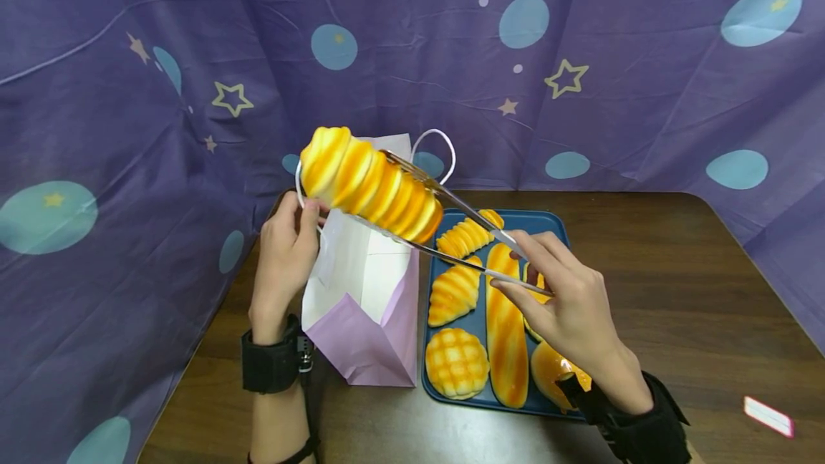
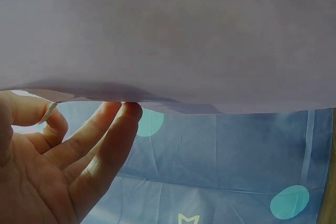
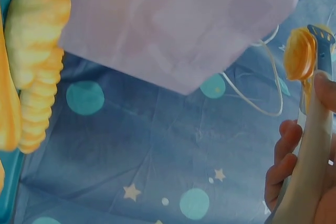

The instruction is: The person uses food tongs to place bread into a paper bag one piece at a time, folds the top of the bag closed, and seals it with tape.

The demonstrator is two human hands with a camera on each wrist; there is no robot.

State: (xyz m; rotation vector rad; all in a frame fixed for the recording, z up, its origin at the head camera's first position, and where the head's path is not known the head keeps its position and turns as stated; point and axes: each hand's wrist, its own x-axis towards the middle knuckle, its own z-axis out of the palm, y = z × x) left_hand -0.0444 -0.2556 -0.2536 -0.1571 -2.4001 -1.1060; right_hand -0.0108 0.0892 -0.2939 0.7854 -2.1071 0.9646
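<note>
My right hand (image 1: 573,299) grips metal tongs (image 1: 478,218) with pale handles. Between the tongs' arms is a spiral-ridged bread roll (image 1: 361,181), held tilted over the mouth of a lilac paper bag (image 1: 367,349). The bag stands upright with its white inside showing. At the bag's left edge is my left hand (image 1: 283,260), thumb and forefinger pinching its white cord handle (image 2: 50,112). Its other fingers reach up to the paper in the left wrist view. The right wrist view shows the roll's end (image 3: 299,56) at the tongs' tip.
Right of the bag lies a blue tray (image 1: 531,220) bearing several breads, among them a long loaf (image 1: 507,335), a croissant (image 1: 455,296) and a criss-cross bun (image 1: 457,364). The wooden table (image 1: 683,292) extends to the right. A purple patterned cloth (image 1: 412,41) hangs behind.
</note>
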